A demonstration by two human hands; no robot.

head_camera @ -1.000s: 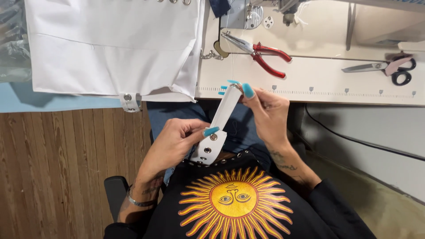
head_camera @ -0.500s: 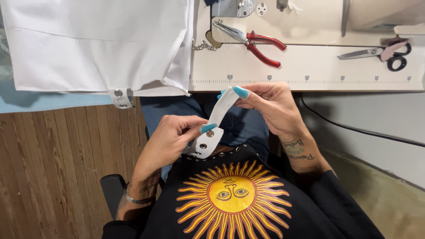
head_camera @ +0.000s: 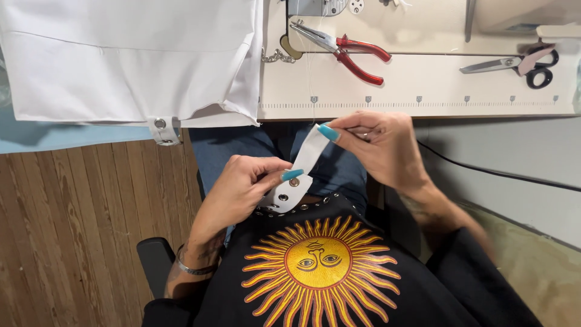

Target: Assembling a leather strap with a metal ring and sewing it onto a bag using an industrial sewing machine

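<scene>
A short white fabric strap (head_camera: 301, 169) with metal eyelets at its lower end is stretched between both hands, over my lap. My left hand (head_camera: 242, 191) pinches the lower, eyelet end between thumb and fingers. My right hand (head_camera: 378, 145) pinches the upper end just below the edge of the sewing table (head_camera: 423, 97). Both hands have teal nails.
Red-handled pliers (head_camera: 351, 51) and black-and-pink scissors (head_camera: 520, 62) lie on the table. A large white fabric piece (head_camera: 127, 60) with another eyelet tab (head_camera: 162, 129) hangs off the table's left side. The sewing machine base (head_camera: 315, 7) is at the top. Wooden floor lies to the left.
The strap and my right hand have dropped lower, from in front of the table top to below its edge. My left hand keeps its grip on the eyelet end.
</scene>
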